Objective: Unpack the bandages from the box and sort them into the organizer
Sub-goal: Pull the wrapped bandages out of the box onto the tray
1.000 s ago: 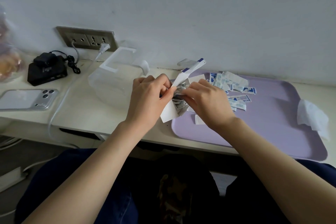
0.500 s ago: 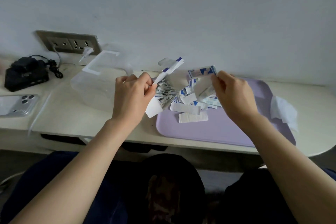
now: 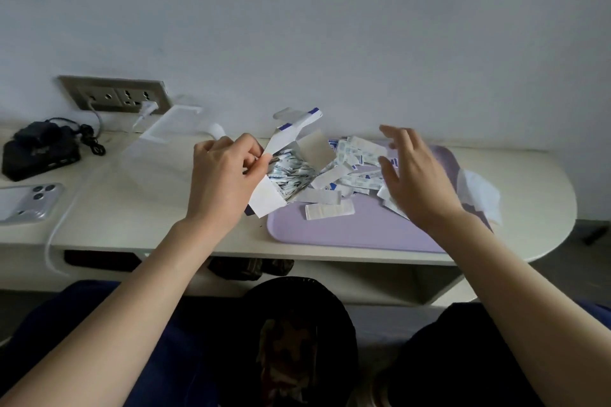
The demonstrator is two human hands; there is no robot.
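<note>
My left hand (image 3: 224, 177) grips the open white bandage box (image 3: 269, 198) by its side, tipped toward the purple tray (image 3: 347, 231). Wrapped bandages (image 3: 291, 172) stick out of the box mouth. A loose pile of bandages (image 3: 355, 163) lies on the tray's far left part, with single strips (image 3: 329, 209) in front of it. My right hand (image 3: 413, 177) hovers over the pile with fingers spread and holds nothing. The clear plastic organizer (image 3: 158, 155) stands on the desk left of the box, its lid raised against the wall.
A white tissue (image 3: 479, 195) lies at the tray's right end. A phone (image 3: 28, 201) and a black device with a cable (image 3: 39, 150) sit at the far left, below a wall socket (image 3: 115, 96). The desk's front edge runs just before my knees.
My right hand pulled a bunch of bandages out of the box, carried it right over the tray and has let go. My left hand kept hold of the box.
</note>
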